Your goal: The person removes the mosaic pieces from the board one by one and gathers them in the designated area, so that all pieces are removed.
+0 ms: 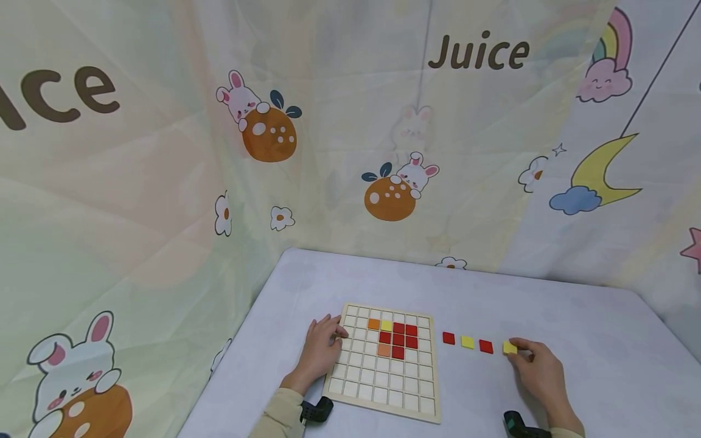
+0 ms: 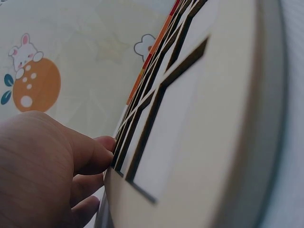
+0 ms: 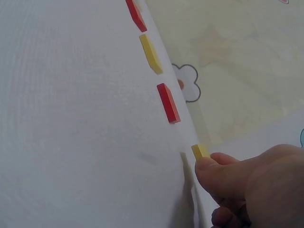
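Note:
In the head view a pale wooden grid board (image 1: 381,409) lies on the table, its white cells partly filled. Near the board's far side sit an orange tile (image 1: 374,324), a yellow tile (image 1: 386,326), several red tiles (image 1: 398,329) and a lighter orange tile (image 1: 384,350). My left hand (image 1: 320,347) rests its fingers along the board's left edge. To the right, my right hand (image 1: 539,371) pinches a yellow square tile (image 3: 199,151) between thumb and fingers, at the right end of a loose row. Beside it in that row lies a red tile (image 3: 168,104).
Farther left in the row are another yellow tile (image 1: 467,342) and another red tile (image 1: 448,338), just right of the board. A white cloth covers the table (image 1: 591,328). Behind and to the left hangs a printed curtain (image 1: 339,255) with cartoon rabbits.

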The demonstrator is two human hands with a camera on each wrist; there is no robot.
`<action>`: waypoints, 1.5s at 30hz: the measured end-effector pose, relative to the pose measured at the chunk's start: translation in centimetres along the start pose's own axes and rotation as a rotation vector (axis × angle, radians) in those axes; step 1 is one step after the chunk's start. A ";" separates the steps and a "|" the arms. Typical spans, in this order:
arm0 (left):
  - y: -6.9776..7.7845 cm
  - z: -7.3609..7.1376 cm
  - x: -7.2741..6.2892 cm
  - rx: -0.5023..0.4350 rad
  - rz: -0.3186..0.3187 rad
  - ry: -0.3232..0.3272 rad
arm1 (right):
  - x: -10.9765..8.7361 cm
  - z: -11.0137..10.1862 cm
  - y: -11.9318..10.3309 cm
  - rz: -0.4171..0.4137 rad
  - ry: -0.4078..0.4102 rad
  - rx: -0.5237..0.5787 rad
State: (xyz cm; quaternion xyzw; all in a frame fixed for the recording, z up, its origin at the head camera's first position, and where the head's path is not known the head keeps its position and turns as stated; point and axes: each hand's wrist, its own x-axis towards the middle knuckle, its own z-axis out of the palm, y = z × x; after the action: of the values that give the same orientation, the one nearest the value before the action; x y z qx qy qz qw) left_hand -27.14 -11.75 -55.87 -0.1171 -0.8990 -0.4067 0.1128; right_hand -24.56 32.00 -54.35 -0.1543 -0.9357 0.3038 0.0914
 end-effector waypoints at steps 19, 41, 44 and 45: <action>0.1 0.0 -0.1 0.001 0.004 0.009 | 0.2 0.6 0.1 -0.068 -0.019 -0.044; 0.1 -0.1 -0.1 0.012 -0.014 -0.007 | 0.1 0.3 0.0 -0.074 -0.025 -0.047; 0.2 -0.1 -0.1 0.011 -0.015 -0.007 | 0.0 0.2 -0.3 -0.037 0.015 -0.017; 0.2 -0.1 0.0 0.011 -0.013 -0.006 | 0.0 0.2 -0.4 -0.021 0.033 -0.006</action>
State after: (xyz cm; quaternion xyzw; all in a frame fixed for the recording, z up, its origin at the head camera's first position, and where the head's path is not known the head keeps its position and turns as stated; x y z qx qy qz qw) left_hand -27.03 -11.71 -55.66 -0.1118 -0.9023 -0.4021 0.1080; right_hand -24.71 31.53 -54.27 -0.1498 -0.9365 0.2976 0.1097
